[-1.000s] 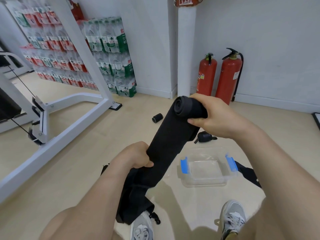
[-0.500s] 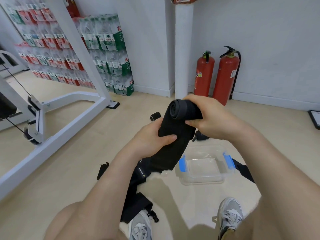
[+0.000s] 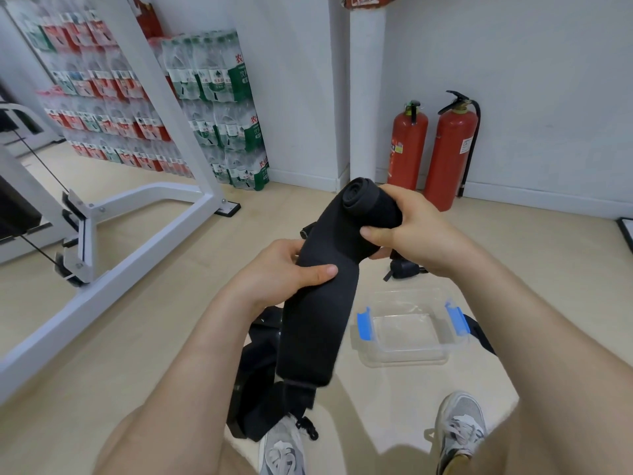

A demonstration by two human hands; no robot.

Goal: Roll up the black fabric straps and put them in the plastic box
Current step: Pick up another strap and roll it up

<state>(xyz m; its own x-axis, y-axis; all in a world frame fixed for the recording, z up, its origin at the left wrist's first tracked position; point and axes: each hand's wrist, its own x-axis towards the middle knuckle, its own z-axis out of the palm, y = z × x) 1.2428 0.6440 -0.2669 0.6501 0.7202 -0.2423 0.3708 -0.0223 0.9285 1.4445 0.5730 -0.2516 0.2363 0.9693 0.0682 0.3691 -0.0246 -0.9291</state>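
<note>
Head view: the task looks to be in an early stage. One black fabric strap (image 3: 318, 303) is partly rolled. Its upper end is wound into a tight coil (image 3: 363, 200), while a long flat stretch hangs down toward the floor (image 3: 137, 337), where it meets a loose heap of black fabric (image 3: 260, 371) by the left shoe (image 3: 281, 447).

The clear plastic box (image 3: 404, 358) with blue latches (image 3: 363, 322) sits open on the floor just right of the hanging strap, and no strap shows inside it yet. A small black bundle (image 3: 406, 269) lies on the floor just beyond the box. Another black strap end (image 3: 479, 332) pokes out at the box's right side. Whether either is properly rolled cannot be told. What is left, by this reckoning, is to finish winding this strap, put it in the box, and deal with the others.

The right hand (image 3: 414, 231) is raised in front of the body. It is clasped around the coil, thumb toward the camera and fingers wrapped behind. The left hand (image 3: 284, 272) sits lower and nearer, gripping the flat part just under the coil with its thumb laid across the front. Both forearms reach forward, so the strap runs slanted between the hands.
</note>
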